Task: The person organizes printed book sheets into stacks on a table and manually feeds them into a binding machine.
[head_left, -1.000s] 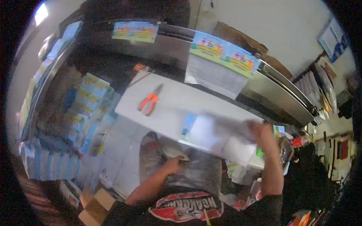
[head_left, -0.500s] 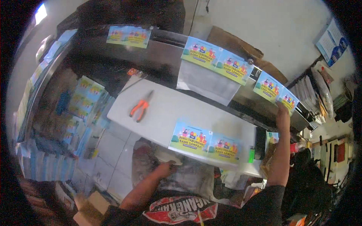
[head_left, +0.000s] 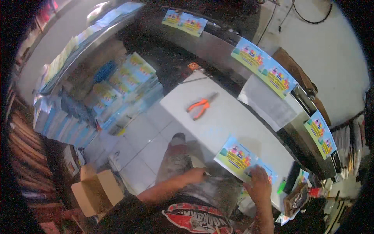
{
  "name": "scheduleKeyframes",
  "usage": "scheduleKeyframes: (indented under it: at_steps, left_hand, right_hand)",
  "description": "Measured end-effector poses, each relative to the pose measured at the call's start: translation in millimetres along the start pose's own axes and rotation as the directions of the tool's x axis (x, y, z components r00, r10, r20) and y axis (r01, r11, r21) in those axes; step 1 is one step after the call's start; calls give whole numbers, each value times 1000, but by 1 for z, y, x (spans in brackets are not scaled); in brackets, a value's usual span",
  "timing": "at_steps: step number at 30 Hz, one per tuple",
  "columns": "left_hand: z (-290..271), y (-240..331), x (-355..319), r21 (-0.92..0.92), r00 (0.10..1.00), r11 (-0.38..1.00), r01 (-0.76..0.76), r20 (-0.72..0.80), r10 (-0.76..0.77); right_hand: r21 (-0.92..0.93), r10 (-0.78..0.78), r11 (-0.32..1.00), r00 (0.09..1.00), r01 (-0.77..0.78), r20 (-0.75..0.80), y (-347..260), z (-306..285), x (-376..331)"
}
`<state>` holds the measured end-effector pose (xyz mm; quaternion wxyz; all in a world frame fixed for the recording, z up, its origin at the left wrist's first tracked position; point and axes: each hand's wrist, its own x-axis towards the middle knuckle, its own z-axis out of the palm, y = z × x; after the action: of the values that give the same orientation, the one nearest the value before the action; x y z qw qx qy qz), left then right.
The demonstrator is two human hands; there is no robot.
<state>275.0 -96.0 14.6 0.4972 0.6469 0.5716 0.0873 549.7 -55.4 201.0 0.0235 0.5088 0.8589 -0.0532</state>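
On the near edge of the white table [head_left: 218,121] lies an open printed cover sheet [head_left: 232,155], blue, green and yellow with cartoon figures. My right hand [head_left: 258,187] is at its right half, fingers bent over the top and thumb near the close edge. Over my lap, my left hand [head_left: 196,176] is closed beside a pale thing [head_left: 198,162] too blurred to name; what its fingers hold is hidden. Pliers with orange handles [head_left: 199,108] rest farther off on the table.
More such covers [head_left: 265,67] hang over the dark counter's rim, above a white sheet [head_left: 267,103]. Booklet stacks [head_left: 126,84] stand on the floor at left, near an open cardboard box [head_left: 95,190]. A green lighter [head_left: 281,186] and a small wooden tray [head_left: 296,199] sit at right.
My right hand has come down from the cover at the counter's right end to the one on the table. My left hand stays over my lap. The view has turned.
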Motion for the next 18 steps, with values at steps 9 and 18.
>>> scheduleKeyframes:
  at_steps: [9, 18]
  left_hand:
    - [34, -44, 24, 12, 990, 996, -91, -108, 92]
    - [11, -25, 24, 19, 994, 999, 26, 107, -28]
  right_hand:
    - [166, 32, 985, 996, -46, 83, 3, -37, 32]
    - [99, 432, 891, 757, -444, -490, 198, -129, 32]
